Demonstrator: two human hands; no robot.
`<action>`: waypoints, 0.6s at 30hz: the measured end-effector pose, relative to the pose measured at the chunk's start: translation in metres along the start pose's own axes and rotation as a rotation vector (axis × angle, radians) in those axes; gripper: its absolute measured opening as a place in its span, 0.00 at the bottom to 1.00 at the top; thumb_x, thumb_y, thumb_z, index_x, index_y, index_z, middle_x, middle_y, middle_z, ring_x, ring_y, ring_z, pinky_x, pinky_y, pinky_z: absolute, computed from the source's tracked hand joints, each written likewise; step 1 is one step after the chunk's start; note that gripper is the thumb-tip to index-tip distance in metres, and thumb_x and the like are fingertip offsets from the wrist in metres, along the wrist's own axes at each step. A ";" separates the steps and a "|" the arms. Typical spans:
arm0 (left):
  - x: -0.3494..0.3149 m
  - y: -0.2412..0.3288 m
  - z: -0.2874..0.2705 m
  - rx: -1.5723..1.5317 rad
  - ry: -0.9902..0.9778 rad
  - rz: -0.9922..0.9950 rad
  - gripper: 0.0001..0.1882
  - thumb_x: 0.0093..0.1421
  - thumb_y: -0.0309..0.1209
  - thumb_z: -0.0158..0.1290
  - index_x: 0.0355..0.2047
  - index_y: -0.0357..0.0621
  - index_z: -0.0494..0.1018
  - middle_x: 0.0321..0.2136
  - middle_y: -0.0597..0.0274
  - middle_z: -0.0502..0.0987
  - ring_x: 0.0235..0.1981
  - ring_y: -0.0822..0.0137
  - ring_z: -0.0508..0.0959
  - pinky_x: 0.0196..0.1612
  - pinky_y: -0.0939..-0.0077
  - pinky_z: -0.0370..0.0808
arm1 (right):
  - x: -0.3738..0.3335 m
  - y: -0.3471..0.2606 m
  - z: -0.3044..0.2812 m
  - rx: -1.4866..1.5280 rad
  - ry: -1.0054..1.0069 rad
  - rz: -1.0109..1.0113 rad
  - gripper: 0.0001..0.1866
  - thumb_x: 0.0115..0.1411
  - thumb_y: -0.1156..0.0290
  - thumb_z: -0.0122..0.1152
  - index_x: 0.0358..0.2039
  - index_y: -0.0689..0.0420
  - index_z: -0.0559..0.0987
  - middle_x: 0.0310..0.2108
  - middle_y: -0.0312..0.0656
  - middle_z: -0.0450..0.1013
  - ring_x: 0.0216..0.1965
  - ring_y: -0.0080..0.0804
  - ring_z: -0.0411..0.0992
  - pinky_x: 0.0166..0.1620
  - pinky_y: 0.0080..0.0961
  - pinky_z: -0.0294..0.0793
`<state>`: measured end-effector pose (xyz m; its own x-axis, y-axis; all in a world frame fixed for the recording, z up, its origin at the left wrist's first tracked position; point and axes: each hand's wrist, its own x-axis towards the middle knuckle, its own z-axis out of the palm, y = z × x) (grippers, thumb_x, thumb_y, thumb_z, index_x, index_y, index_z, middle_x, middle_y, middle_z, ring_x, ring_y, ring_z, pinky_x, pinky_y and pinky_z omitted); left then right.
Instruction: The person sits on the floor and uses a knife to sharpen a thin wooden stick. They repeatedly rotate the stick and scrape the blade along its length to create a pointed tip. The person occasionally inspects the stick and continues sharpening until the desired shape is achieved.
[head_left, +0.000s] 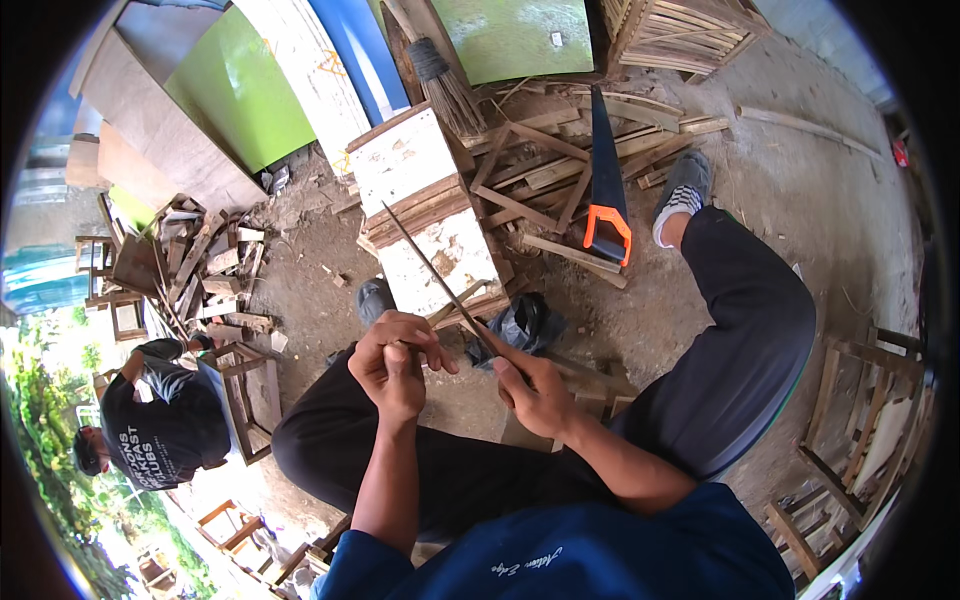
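Observation:
My right hand (pixel 535 388) is closed around the near end of a long, thin, dark blade-like strip (pixel 432 262). Its far end tapers and points forward and left, above a low white-topped wooden bench (pixel 455 258). Whether it is a file or a blade seen edge-on, I cannot tell. Just left of it, my left hand (pixel 393 365) is raised with its fingers curled and thumb pressed in. Anything inside that grip is too small or hidden to name. A handsaw (pixel 608 180) with an orange and black handle stands beyond my right hand, among scrap wood.
A black plastic bag (pixel 527 325) lies below the bench. Scrap strips (pixel 545 170) and a broom (pixel 445 88) are ahead; a wood pile (pixel 195 265) is left. At far left a person (pixel 165 425) bends by a wooden frame (pixel 252 390). Wooden chairs (pixel 860 430) stand right.

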<state>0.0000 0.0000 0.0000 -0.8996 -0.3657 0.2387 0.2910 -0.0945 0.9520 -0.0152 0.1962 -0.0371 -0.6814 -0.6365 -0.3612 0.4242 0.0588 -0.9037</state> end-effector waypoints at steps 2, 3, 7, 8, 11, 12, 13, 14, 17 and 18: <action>-0.002 0.000 -0.002 0.050 -0.016 -0.039 0.29 0.71 0.51 0.52 0.35 0.30 0.76 0.34 0.45 0.75 0.20 0.71 0.76 0.21 0.73 0.80 | -0.002 -0.007 0.000 0.014 0.007 0.054 0.28 0.76 0.62 0.48 0.74 0.48 0.63 0.17 0.35 0.61 0.22 0.18 0.60 0.31 0.21 0.68; 0.005 0.001 -0.007 0.085 -0.016 -0.018 0.28 0.71 0.51 0.52 0.34 0.31 0.76 0.34 0.46 0.75 0.20 0.71 0.75 0.21 0.73 0.80 | 0.005 -0.011 0.004 0.014 -0.021 -0.022 0.28 0.76 0.62 0.48 0.74 0.48 0.63 0.17 0.35 0.60 0.22 0.18 0.59 0.31 0.21 0.67; 0.004 0.000 -0.011 0.123 -0.004 0.035 0.26 0.72 0.48 0.54 0.33 0.32 0.77 0.36 0.47 0.75 0.21 0.71 0.75 0.22 0.75 0.79 | 0.001 -0.021 0.009 -0.019 -0.080 -0.154 0.27 0.77 0.62 0.44 0.74 0.52 0.63 0.18 0.31 0.62 0.21 0.16 0.61 0.29 0.20 0.66; 0.004 0.000 -0.010 0.122 0.009 0.046 0.25 0.72 0.47 0.54 0.33 0.32 0.77 0.37 0.48 0.75 0.21 0.71 0.75 0.22 0.75 0.79 | 0.001 -0.022 0.010 -0.028 -0.083 -0.184 0.27 0.78 0.61 0.43 0.73 0.54 0.64 0.18 0.29 0.64 0.21 0.16 0.61 0.29 0.20 0.65; 0.011 0.002 -0.015 0.190 -0.015 0.133 0.21 0.71 0.42 0.57 0.33 0.33 0.78 0.38 0.48 0.75 0.24 0.71 0.77 0.25 0.76 0.80 | 0.002 -0.024 0.008 0.019 -0.085 -0.080 0.28 0.76 0.62 0.46 0.74 0.48 0.63 0.18 0.34 0.58 0.22 0.18 0.58 0.29 0.24 0.65; 0.010 0.004 -0.013 0.135 0.039 0.090 0.19 0.70 0.40 0.58 0.33 0.32 0.78 0.38 0.48 0.75 0.25 0.70 0.77 0.25 0.76 0.80 | 0.002 -0.024 0.008 0.020 -0.080 -0.080 0.28 0.76 0.62 0.46 0.74 0.47 0.63 0.18 0.34 0.59 0.22 0.18 0.58 0.29 0.24 0.65; 0.007 0.007 -0.011 0.063 0.079 0.050 0.17 0.69 0.38 0.59 0.33 0.32 0.79 0.38 0.49 0.75 0.26 0.69 0.78 0.26 0.76 0.81 | 0.002 -0.023 0.007 0.020 -0.075 -0.080 0.28 0.76 0.62 0.46 0.74 0.47 0.63 0.18 0.34 0.59 0.22 0.17 0.58 0.29 0.24 0.65; 0.004 0.010 -0.009 -0.031 0.123 -0.005 0.15 0.68 0.35 0.60 0.33 0.32 0.79 0.38 0.49 0.75 0.27 0.68 0.79 0.27 0.76 0.81 | 0.002 -0.022 0.007 0.017 -0.072 -0.076 0.27 0.76 0.62 0.46 0.74 0.47 0.63 0.18 0.34 0.59 0.22 0.17 0.58 0.29 0.24 0.65; 0.002 0.017 -0.007 0.261 0.120 0.118 0.10 0.66 0.29 0.62 0.36 0.31 0.81 0.37 0.49 0.78 0.30 0.65 0.82 0.28 0.76 0.81 | 0.001 -0.018 0.007 -0.002 -0.057 -0.092 0.27 0.77 0.61 0.46 0.74 0.47 0.64 0.17 0.34 0.59 0.21 0.17 0.58 0.28 0.25 0.65; 0.000 0.019 -0.005 0.358 0.127 0.161 0.09 0.66 0.28 0.63 0.37 0.31 0.81 0.37 0.49 0.79 0.31 0.64 0.83 0.30 0.76 0.81 | 0.000 -0.018 0.006 -0.018 -0.062 -0.088 0.27 0.77 0.61 0.45 0.74 0.49 0.64 0.18 0.32 0.61 0.21 0.16 0.59 0.29 0.23 0.65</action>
<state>0.0070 -0.0063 0.0173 -0.7978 -0.4631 0.3862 0.2730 0.2936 0.9161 -0.0192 0.1901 -0.0198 -0.6773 -0.6860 -0.2657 0.3527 0.0141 -0.9356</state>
